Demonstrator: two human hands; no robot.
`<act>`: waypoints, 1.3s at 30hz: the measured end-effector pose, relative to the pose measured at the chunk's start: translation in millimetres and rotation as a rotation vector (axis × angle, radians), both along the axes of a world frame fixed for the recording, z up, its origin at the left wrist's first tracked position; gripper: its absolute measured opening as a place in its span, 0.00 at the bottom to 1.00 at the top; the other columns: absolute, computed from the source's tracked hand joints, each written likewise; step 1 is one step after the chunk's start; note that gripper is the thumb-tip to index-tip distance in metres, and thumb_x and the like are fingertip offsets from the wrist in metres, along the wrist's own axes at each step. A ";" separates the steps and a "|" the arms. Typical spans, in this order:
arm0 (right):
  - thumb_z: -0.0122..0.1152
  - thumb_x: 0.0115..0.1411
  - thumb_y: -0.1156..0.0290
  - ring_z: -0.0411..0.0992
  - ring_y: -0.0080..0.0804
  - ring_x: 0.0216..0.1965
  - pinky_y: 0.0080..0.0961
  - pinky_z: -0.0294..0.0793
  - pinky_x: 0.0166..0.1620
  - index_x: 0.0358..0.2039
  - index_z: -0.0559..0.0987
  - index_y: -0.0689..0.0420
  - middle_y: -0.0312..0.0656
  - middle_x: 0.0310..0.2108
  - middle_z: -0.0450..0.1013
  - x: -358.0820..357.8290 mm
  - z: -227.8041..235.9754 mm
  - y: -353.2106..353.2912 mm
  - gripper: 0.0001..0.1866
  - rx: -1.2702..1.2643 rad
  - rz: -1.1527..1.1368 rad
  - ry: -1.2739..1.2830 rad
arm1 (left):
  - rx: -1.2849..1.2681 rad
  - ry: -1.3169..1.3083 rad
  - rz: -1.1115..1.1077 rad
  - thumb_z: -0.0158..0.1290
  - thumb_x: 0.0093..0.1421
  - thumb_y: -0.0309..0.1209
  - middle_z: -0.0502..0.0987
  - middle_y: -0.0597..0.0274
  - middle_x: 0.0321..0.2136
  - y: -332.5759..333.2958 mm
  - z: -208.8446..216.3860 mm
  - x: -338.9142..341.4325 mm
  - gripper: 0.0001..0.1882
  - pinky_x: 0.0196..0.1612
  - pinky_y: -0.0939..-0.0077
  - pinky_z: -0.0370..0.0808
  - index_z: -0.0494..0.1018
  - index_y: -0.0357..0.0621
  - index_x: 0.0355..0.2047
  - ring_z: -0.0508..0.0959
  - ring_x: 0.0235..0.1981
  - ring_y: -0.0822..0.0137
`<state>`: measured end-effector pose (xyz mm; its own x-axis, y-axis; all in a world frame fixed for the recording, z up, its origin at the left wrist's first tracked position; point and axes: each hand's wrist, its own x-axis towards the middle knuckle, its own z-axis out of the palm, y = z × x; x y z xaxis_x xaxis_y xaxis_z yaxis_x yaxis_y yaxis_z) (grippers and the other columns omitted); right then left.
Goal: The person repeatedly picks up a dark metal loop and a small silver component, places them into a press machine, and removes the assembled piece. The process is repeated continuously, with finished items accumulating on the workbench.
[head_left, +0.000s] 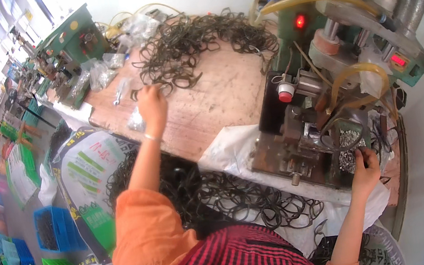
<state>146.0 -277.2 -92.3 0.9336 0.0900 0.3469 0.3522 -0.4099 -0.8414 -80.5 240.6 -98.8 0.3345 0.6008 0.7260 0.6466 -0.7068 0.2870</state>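
Observation:
My left hand [154, 109] reaches over the table at the near edge of a tangled heap of black strap loops [207, 35]. Its fingers are curled together around part of a black loop [166, 88], which shows at both sides of the hand. On the right, my right hand [365, 169] has thumb and fingers pinched together at the edge of a heap of small silvery metal pieces [351, 144]. What lies between those fingertips is too small to make out. Another black loop [331, 140] hangs at the press's working head, just beyond the right hand.
A bench press [305, 134] with a red button [285, 96], hoses and cylinders stands at the right. More black loops [256, 198] fill the space below the table's front edge. Plastic bags [100, 75] lie at the back left. A large sack [84, 171] and blue crates [57, 228] stand left.

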 end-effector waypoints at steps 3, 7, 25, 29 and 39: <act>0.59 0.62 0.75 0.73 0.25 0.34 0.23 0.72 0.42 0.39 0.79 0.63 0.40 0.34 0.77 4.0 2.9 7.4 0.07 0.041 0.015 0.026 | -0.011 0.383 0.218 0.57 0.55 0.31 0.80 0.55 0.36 53.8 -13.0 3.6 0.09 0.45 0.57 0.72 0.81 0.47 0.37 0.76 0.40 0.51; 0.59 0.62 0.76 0.74 0.27 0.36 0.23 0.72 0.43 0.39 0.78 0.64 0.41 0.33 0.78 6.8 -18.6 -10.2 0.07 0.050 -0.022 -0.026 | -0.109 0.427 0.028 0.54 0.55 0.30 0.79 0.49 0.28 79.4 -69.6 28.7 0.07 0.42 0.55 0.71 0.79 0.42 0.31 0.76 0.35 0.47; 0.68 0.55 0.79 0.73 0.20 0.37 0.18 0.73 0.42 0.49 0.76 0.62 0.37 0.34 0.77 -32.7 39.3 94.6 0.20 0.549 0.278 0.083 | -0.189 -0.374 -0.922 0.63 0.52 0.20 0.78 0.57 0.29 -228.0 18.1 56.8 0.13 0.28 0.77 0.71 0.79 0.36 0.39 0.76 0.29 0.69; 0.65 0.56 0.81 0.73 0.20 0.36 0.17 0.72 0.41 0.52 0.72 0.64 0.39 0.35 0.77 -34.9 47.8 95.4 0.23 0.716 0.333 0.251 | -0.093 -0.249 -0.955 0.69 0.46 0.25 0.77 0.57 0.31 -279.0 73.6 65.6 0.17 0.28 0.74 0.72 0.80 0.38 0.37 0.76 0.28 0.63; 0.65 0.53 0.81 0.75 0.25 0.38 0.21 0.73 0.43 0.52 0.71 0.65 0.45 0.37 0.79 -30.7 73.5 99.6 0.25 0.676 0.431 0.413 | -0.342 0.408 -1.520 0.66 0.43 0.27 0.79 0.59 0.27 -228.1 139.7 -5.1 0.16 0.29 0.66 0.74 0.81 0.42 0.35 0.78 0.27 0.58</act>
